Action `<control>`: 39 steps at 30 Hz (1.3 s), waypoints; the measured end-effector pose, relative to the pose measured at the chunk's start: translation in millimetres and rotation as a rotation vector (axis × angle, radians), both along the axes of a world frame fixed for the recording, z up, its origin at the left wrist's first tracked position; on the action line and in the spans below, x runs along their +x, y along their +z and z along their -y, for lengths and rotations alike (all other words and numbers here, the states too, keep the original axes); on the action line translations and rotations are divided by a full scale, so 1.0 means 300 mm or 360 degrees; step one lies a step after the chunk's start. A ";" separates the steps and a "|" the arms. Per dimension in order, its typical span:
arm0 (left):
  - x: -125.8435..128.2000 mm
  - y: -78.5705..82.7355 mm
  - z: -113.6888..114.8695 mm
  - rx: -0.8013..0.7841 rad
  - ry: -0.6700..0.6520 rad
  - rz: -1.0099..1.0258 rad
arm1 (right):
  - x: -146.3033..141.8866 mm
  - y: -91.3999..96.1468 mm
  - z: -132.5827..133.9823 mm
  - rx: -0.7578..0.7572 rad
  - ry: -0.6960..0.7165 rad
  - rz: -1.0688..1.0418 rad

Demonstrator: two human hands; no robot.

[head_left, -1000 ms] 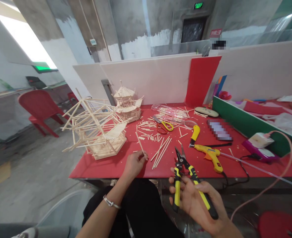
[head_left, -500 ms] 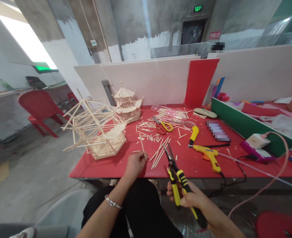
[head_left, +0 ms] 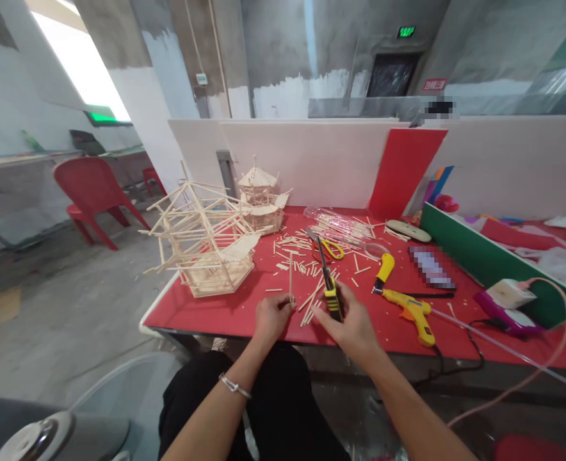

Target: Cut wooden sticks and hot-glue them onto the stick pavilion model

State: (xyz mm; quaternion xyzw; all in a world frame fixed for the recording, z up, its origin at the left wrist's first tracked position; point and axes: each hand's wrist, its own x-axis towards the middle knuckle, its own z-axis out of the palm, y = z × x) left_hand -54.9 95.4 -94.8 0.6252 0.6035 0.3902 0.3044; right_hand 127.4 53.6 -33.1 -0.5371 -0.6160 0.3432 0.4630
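Red table [head_left: 196, 315], near edge; a thin wooden stick [head_left: 291, 276] is pinched at its lower end between thumb and fingertips of the left hand [head_left: 272, 315], its long axis running straight away from the body; the right hand [head_left: 351, 321] is closed round the yellow-black handles of the cutters [head_left: 330, 291], blades apparently together, lying parallel to the stick, just right of it, apart; loose sticks [head_left: 310, 301] are noted between the hands; glue gun [head_left: 410, 308] further right, scissors [head_left: 330, 248] beyond, stick model [head_left: 206, 253] left.
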 end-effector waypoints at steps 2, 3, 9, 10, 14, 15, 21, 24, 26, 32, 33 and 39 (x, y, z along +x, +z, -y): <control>0.003 0.001 0.004 0.0006 0.0016 -0.0025 | -0.066 0.018 -0.058 0.0091 0.0005 -0.0123; 0.003 0.001 0.006 0.0010 0.0024 -0.0041 | -0.097 0.024 -0.089 0.0134 0.0014 -0.0156; 0.003 0.008 0.023 0.0050 -0.0005 -0.0116 | -0.193 0.004 -0.207 0.0313 -0.0015 -0.0171; 0.002 0.010 0.025 0.0058 -0.0014 -0.0124 | -0.193 -0.002 -0.212 0.0326 -0.0016 -0.0162; 0.002 0.011 0.029 0.0052 -0.0019 -0.0152 | -0.175 -0.016 -0.216 0.0379 -0.0007 -0.0110; 0.002 0.009 0.029 0.0044 -0.0025 -0.0150 | -0.171 -0.018 -0.214 0.0389 0.0000 -0.0095; 0.001 -0.011 0.025 0.0014 0.0021 -0.0103 | -0.182 0.002 -0.187 0.0465 0.0050 -0.0091; -0.003 -0.017 0.020 -0.0004 0.0065 -0.0067 | -0.177 0.046 -0.177 0.0518 0.0036 -0.0143; -0.007 -0.018 0.017 -0.0019 0.0084 -0.0034 | -0.159 0.080 -0.181 0.0545 0.0020 -0.0171; -0.007 -0.017 0.008 -0.0082 0.0118 0.0097 | -0.119 0.090 -0.209 0.0598 -0.0044 -0.0218; -0.006 -0.018 0.006 -0.0097 0.0114 0.0122 | -0.124 0.073 -0.211 0.0585 -0.0035 -0.0212; -0.024 -0.018 -0.026 -0.0215 -0.0071 0.0271 | -0.174 -0.035 -0.214 0.0533 -0.0038 -0.0272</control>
